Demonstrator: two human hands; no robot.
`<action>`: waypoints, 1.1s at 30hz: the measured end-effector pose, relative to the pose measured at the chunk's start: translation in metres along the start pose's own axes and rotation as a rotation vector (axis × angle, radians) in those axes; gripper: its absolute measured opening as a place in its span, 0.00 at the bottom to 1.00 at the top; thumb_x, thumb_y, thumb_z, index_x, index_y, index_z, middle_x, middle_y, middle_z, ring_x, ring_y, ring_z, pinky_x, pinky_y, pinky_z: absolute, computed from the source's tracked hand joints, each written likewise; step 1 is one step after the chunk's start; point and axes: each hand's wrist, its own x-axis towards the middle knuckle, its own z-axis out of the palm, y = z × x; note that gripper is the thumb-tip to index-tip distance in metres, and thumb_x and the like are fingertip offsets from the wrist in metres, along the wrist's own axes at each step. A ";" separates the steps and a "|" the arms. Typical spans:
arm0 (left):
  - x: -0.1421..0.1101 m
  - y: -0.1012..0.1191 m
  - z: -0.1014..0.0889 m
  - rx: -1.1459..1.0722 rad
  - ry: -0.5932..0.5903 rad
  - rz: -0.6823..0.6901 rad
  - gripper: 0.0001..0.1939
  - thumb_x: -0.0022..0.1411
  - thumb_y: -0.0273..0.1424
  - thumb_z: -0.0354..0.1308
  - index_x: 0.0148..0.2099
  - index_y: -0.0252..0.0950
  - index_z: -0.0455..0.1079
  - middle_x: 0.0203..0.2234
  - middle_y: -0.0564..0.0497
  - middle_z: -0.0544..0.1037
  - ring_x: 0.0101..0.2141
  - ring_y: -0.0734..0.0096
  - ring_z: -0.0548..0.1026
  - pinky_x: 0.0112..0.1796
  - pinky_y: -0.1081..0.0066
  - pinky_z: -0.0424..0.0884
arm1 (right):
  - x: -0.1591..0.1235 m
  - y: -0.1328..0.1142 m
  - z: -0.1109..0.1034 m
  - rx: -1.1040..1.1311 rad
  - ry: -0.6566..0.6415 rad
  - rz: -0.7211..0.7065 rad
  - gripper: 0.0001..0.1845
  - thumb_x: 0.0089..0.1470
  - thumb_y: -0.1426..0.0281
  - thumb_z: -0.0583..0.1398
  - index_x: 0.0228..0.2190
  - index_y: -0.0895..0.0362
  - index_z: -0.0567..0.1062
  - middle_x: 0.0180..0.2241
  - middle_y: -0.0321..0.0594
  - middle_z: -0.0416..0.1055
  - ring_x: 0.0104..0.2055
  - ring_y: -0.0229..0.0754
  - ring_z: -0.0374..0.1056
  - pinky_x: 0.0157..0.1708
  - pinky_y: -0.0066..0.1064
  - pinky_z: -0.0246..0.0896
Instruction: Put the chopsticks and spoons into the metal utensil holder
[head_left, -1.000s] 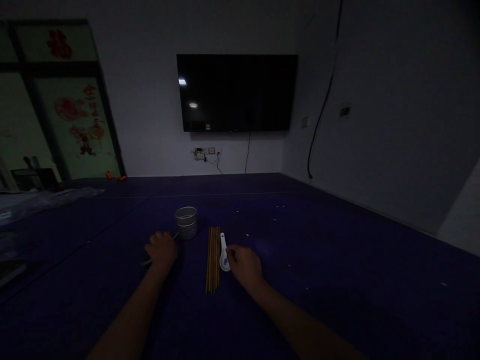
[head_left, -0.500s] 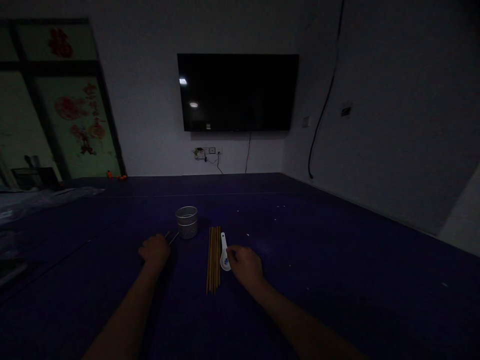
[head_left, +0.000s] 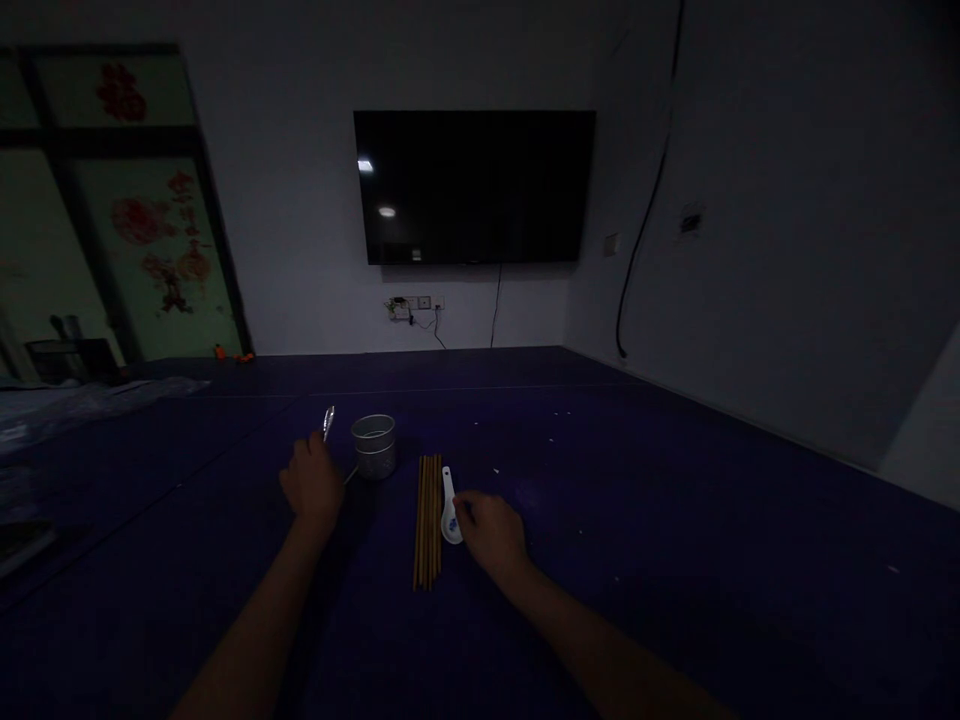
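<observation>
My left hand (head_left: 313, 480) is closed around a shiny metal utensil (head_left: 328, 422) whose patterned end sticks up beyond the fingers; its other end is hidden. A second thin metal piece (head_left: 351, 475) shows beside that hand, close to a grey metal cup (head_left: 375, 448) with an open top. Several wooden chopsticks (head_left: 427, 522) lie side by side in a bundle. Just right of them rests a white ceramic soup spoon (head_left: 450, 515) with a blue flower in its bowl. My right hand (head_left: 491, 530) has its fingers pinched together at the spoon's right edge.
The dark blue tabletop (head_left: 645, 480) bears small white scraps. Clear plastic wrap (head_left: 97, 400) and a tray-like object (head_left: 26, 545) lie at the left. Small orange items (head_left: 241, 356) sit at the far edge, below a wall-mounted television (head_left: 476, 185).
My left hand has lifted slightly, and the shiny end of the metal utensil now points up from it. My right hand, the soup spoon, chopsticks and cup stay put.
</observation>
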 end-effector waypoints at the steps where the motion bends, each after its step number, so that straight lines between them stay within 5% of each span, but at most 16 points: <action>1: -0.002 0.005 -0.002 -0.066 0.052 0.013 0.23 0.63 0.24 0.36 0.59 0.32 0.57 0.44 0.39 0.70 0.43 0.57 0.71 0.40 0.62 0.64 | 0.000 0.000 0.000 0.003 0.002 0.000 0.18 0.60 0.64 0.48 0.41 0.49 0.76 0.37 0.39 0.77 0.38 0.40 0.72 0.33 0.26 0.57; 5: -0.021 0.029 -0.003 -0.367 0.149 0.206 0.20 0.65 0.28 0.37 0.57 0.34 0.59 0.43 0.42 0.70 0.44 0.60 0.70 0.43 0.64 0.64 | 0.001 0.000 0.000 0.023 0.003 -0.004 0.18 0.60 0.64 0.48 0.44 0.49 0.75 0.37 0.39 0.77 0.39 0.40 0.72 0.33 0.26 0.57; 9: -0.052 0.054 0.004 -0.730 0.097 0.456 0.18 0.66 0.32 0.37 0.49 0.34 0.64 0.39 0.44 0.72 0.42 0.63 0.70 0.43 0.64 0.65 | 0.001 -0.001 0.001 0.101 0.021 -0.072 0.17 0.60 0.63 0.49 0.46 0.50 0.74 0.36 0.38 0.77 0.37 0.39 0.72 0.32 0.26 0.55; 16: -0.088 0.074 0.000 -1.095 -0.106 0.369 0.15 0.65 0.40 0.41 0.40 0.37 0.63 0.30 0.50 0.71 0.33 0.68 0.71 0.35 0.69 0.68 | -0.004 -0.006 -0.001 0.120 0.024 -0.231 0.15 0.59 0.67 0.50 0.36 0.54 0.75 0.30 0.37 0.76 0.29 0.36 0.69 0.27 0.25 0.50; 27: -0.098 0.078 0.002 -1.153 -0.183 0.337 0.16 0.64 0.42 0.41 0.42 0.37 0.62 0.33 0.49 0.73 0.35 0.67 0.72 0.37 0.68 0.68 | -0.004 -0.005 0.000 0.024 0.004 -0.295 0.11 0.56 0.72 0.51 0.32 0.56 0.74 0.33 0.39 0.76 0.32 0.37 0.70 0.29 0.26 0.51; 33: -0.079 0.060 0.011 -0.879 -0.018 0.516 0.18 0.65 0.40 0.39 0.44 0.36 0.66 0.38 0.45 0.75 0.40 0.64 0.72 0.42 0.65 0.67 | 0.006 0.008 -0.010 0.096 0.127 -0.225 0.17 0.61 0.67 0.47 0.32 0.56 0.74 0.31 0.39 0.75 0.33 0.37 0.69 0.32 0.25 0.53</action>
